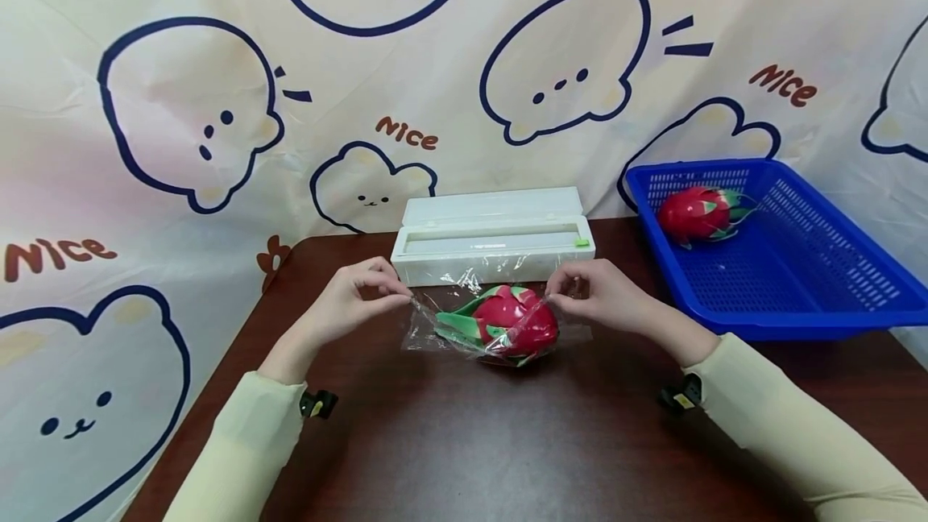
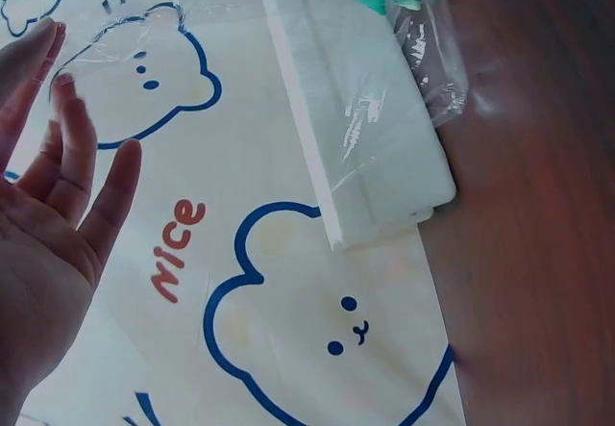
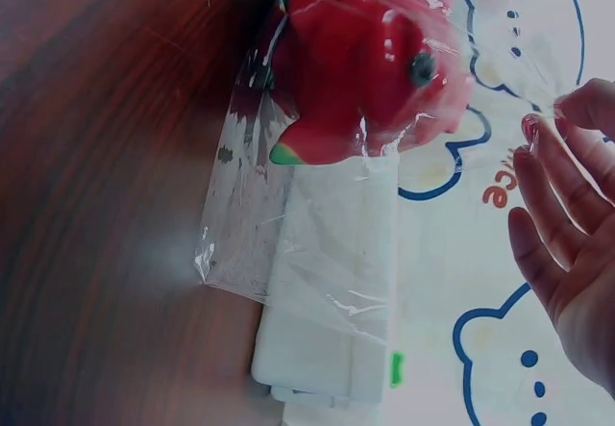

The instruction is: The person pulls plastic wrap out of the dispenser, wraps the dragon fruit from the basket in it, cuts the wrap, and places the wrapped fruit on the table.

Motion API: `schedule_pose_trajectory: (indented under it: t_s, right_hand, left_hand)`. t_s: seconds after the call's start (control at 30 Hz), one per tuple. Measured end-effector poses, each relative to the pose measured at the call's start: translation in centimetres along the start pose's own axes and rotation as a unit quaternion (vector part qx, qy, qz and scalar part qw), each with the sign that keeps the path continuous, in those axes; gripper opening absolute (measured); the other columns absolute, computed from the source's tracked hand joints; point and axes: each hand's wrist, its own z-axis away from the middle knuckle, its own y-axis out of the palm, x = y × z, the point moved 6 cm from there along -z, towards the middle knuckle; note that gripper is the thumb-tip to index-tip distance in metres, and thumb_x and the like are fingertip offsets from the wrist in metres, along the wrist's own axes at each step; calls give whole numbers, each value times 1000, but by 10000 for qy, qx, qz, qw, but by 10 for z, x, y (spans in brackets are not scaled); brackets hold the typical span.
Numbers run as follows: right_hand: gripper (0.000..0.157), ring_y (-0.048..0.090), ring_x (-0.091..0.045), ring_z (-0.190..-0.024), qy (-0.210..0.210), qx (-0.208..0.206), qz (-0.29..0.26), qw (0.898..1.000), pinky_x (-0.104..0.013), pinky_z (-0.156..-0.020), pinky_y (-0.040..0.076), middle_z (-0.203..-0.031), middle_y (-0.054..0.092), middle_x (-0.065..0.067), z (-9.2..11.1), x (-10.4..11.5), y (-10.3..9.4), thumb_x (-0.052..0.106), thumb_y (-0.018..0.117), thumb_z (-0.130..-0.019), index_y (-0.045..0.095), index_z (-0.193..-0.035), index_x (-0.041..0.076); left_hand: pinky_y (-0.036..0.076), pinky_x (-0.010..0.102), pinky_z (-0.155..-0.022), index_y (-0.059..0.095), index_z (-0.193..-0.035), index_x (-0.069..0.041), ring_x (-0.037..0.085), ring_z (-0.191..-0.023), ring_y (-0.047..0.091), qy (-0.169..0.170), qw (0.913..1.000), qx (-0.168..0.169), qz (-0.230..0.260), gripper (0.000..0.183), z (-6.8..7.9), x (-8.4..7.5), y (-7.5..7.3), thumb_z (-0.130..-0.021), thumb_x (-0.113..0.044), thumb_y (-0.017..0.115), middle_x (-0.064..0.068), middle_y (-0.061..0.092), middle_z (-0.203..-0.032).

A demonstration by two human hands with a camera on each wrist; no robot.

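Observation:
A red dragon fruit (image 1: 516, 319) with green leaf tips lies in front of me, with clear plastic film (image 1: 428, 329) under and around it. My left hand (image 1: 355, 300) pinches the film between thumb and forefinger, to the left of the fruit. On the other side, my right hand (image 1: 602, 295) pinches another part of the film. The right wrist view shows the film (image 3: 240, 243) hanging past the fruit (image 3: 356, 70), its edge beyond the white box. In the left wrist view, the fingers of the left hand (image 2: 48, 214) are seen from the palm side.
Behind the fruit stands a long white box (image 1: 493, 264) with its lid raised and a small green piece at its right end. A blue basket (image 1: 797, 321) at the right holds another dragon fruit (image 1: 696, 214). Patterned cloth backs the brown table (image 1: 464, 441).

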Motion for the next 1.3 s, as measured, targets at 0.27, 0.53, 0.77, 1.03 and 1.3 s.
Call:
schedule_pose_trajectory:
  t_s: [0.27,0.53,0.77,1.03,1.3]
  right_hand:
    - [14,56,-14,-71,147,-118,81,9998,-33,-61,49,-77,61,8,-15,-19,8,5,75,-85,66,-82,15]
    - [12,53,-12,-66,151,-64,155,9997,-31,-57,46,-74,59,8,-21,-27,16,8,75,-85,66,-81,15]
    - [12,52,-12,-68,118,0,252,9996,-30,-60,45,-74,58,9,-22,-27,21,8,75,-86,66,-82,15]
    - [12,53,-12,-69,217,4,190,9996,-33,-61,47,-74,59,9,-21,-28,22,10,75,-86,65,-82,16]
    - [7,59,-15,-71,650,166,-42,9977,-32,-65,51,-78,66,7,-20,-37,25,12,72,-89,67,-86,15]
  left_hand:
    - [40,28,-58,77,-92,-4,19,-70,48,-254,9996,26,103,7,-27,40,7,-85,-4,74,2,60,-76]
    - [41,25,-60,74,-96,5,22,-70,49,-464,9982,296,257,11,-60,25,19,-89,0,69,11,65,-80]
    - [47,33,-68,73,-102,2,31,-75,63,-914,9922,485,695,18,-87,71,48,-92,-11,69,16,68,-83]
    - [52,44,-84,72,-104,3,23,-81,69,-1125,9865,844,836,19,-103,77,80,-93,-12,67,10,72,-85]
    - [52,29,-84,72,-107,2,15,-93,67,-1136,9812,1271,903,19,-105,80,113,-93,-10,67,6,72,-99]
